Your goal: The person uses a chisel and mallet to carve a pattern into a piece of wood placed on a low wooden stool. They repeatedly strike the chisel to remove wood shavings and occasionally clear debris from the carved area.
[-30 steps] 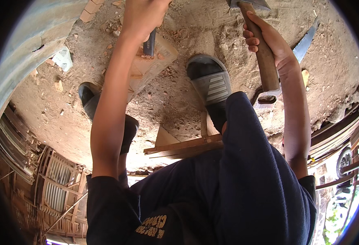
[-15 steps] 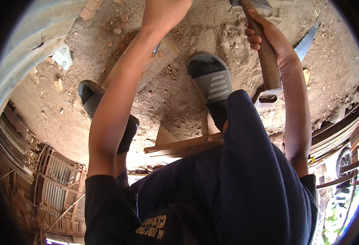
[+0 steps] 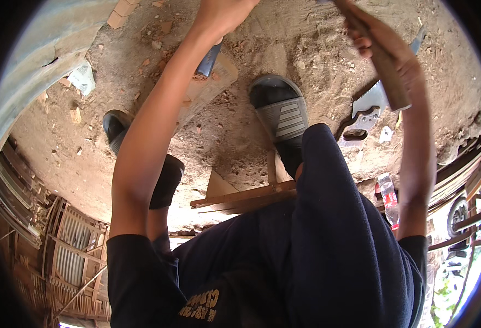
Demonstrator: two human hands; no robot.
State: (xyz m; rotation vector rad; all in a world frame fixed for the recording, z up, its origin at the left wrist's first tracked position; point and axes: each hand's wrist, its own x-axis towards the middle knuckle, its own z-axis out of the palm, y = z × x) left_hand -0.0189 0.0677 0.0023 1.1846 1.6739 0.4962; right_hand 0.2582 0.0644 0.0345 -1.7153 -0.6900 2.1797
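Observation:
My right hand (image 3: pixel 380 44), at the upper right, is wrapped round the wooden handle (image 3: pixel 389 76) of a hammer, whose head is mostly cut off by the top edge. At the top edge my left hand (image 3: pixel 227 15) is closed, its fingers partly out of view. A flat dark-blue piece (image 3: pixel 208 60) shows just below that wrist; whether the hand grips it is hidden. Under it a pale wooden board (image 3: pixel 221 76) lies on the dirt between my sandalled feet. Below the hammer handle is a handsaw (image 3: pixel 359 128), its blade partly behind my right arm.
My right sandal (image 3: pixel 279 106) and left sandal (image 3: pixel 115 128) stand on the dirt floor. Wooden boards (image 3: pixel 246 197) lie by my legs. A clear plastic bottle (image 3: pixel 388 197) with a red label lies at the right. Metal sheeting (image 3: pixel 38 71) curves along the left, near brick pieces (image 3: pixel 121 13).
The hammer and my right hand have shifted right and upward, baring more of the handsaw and the bottle. My left hand has moved slightly, and more of the dark-blue piece shows.

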